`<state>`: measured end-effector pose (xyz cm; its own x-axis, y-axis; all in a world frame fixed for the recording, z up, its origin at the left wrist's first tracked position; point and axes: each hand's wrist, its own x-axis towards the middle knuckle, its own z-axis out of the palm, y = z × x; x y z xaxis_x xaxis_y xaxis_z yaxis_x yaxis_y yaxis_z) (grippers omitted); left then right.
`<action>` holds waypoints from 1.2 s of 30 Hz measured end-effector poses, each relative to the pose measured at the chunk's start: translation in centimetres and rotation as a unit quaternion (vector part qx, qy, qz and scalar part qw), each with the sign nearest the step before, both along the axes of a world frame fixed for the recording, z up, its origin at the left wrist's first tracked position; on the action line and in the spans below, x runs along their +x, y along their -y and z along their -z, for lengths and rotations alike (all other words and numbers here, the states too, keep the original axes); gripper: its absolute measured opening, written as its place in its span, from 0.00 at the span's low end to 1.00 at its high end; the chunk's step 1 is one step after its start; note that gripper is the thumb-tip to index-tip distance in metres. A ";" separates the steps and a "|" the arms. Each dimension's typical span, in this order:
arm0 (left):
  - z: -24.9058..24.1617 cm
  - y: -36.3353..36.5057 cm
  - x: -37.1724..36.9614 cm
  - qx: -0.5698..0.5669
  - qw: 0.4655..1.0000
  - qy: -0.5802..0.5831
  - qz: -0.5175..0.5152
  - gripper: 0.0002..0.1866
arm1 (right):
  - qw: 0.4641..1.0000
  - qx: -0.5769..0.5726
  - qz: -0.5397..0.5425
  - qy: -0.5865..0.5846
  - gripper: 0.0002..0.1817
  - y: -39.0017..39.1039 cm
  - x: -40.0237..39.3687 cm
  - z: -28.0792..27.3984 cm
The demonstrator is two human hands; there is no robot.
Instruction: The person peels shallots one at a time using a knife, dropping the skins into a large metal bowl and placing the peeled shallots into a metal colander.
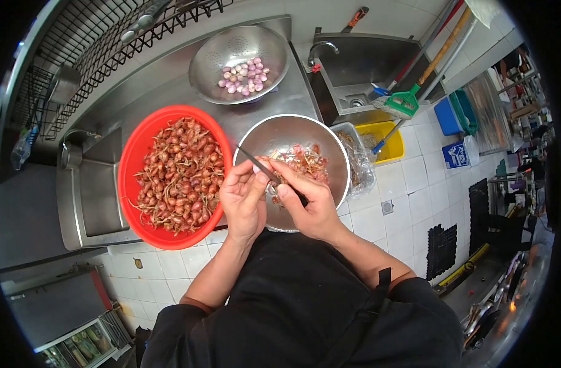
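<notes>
In the head view, the left hand [242,201] has its fingers bent and nearly closed, with a small shallot [256,168] pinched at the tips. The right hand [315,205] is curled around the knife [252,159], and its blade is crossing close by the shallot. Both hands are above the steel bowl [268,131], where skins [312,164] are lying. To the left is the red tub [127,178], full of unpeeled shallots [183,172]. Behind (on the steel counter [170,83]) is the colander [205,69], holding peeled shallots [246,76].
</notes>
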<state>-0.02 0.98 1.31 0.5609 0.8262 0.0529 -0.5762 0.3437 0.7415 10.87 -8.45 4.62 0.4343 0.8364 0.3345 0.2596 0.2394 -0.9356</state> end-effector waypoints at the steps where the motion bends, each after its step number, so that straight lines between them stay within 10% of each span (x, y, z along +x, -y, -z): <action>1: -0.1 0.0 0.1 -0.002 1.000 0.006 -0.004 0.15 | 0.999 -0.015 -0.011 -0.040 0.21 0.1 -0.1 -0.4; 12: -0.3 -0.7 -0.7 0.015 0.999 0.004 0.044 0.16 | 0.999 0.035 0.002 -0.040 0.18 0.2 0.3 0.3; 14: -0.3 -1.3 -1.0 0.006 0.996 0.022 0.081 0.16 | 0.967 -0.114 -0.048 -0.222 0.19 1.1 0.7 -0.5; 21: 0.4 -2.3 -2.0 -0.036 0.987 0.026 0.157 0.18 | 0.946 -0.130 -0.042 -0.295 0.18 1.2 1.0 -0.1; 30: 0.7 -2.2 -1.6 -0.065 0.988 0.035 0.135 0.14 | 0.975 -0.145 0.057 -0.156 0.17 1.3 1.8 2.0; 33: 0.4 -2.4 -1.7 -0.063 0.991 -0.005 0.115 0.14 | 0.949 -0.315 0.019 0.017 0.15 1.5 3.3 1.5; 36: 0.6 -2.3 -1.6 -0.034 0.994 -0.023 0.097 0.15 | 0.987 -0.153 0.044 -0.033 0.15 1.6 1.6 1.2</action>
